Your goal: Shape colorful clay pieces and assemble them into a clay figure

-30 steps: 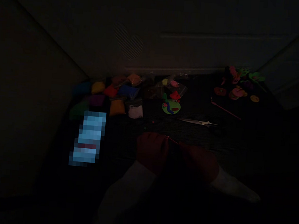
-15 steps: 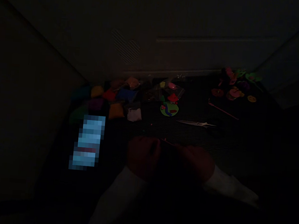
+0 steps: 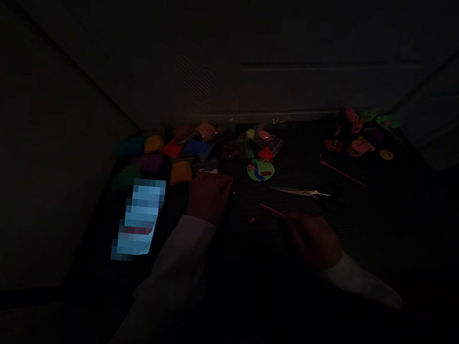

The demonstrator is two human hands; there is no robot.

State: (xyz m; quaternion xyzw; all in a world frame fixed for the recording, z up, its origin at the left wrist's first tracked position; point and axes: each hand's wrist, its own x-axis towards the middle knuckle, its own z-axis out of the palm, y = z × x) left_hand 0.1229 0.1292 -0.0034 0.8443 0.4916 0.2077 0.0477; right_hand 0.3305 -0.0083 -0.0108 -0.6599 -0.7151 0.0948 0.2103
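Dimly, in near darkness: right hand (image 3: 312, 241) with fingers pressed together, pinching the end of a thin pink stick (image 3: 273, 211), held low over a dark ribbed mat (image 3: 373, 227). Left hand (image 3: 209, 198) lying over a small white clear-bagged packet (image 3: 210, 171), just beside a plump orange clay packet (image 3: 181, 172); its grip too dark to tell. Farther ahead, steel scissors (image 3: 302, 192), a round green foam disc with a blue squiggle (image 3: 260, 170), and a longer pink rod (image 3: 342, 174). Off to the left, a pixelated blue object (image 3: 141, 218), too blurred to identify.
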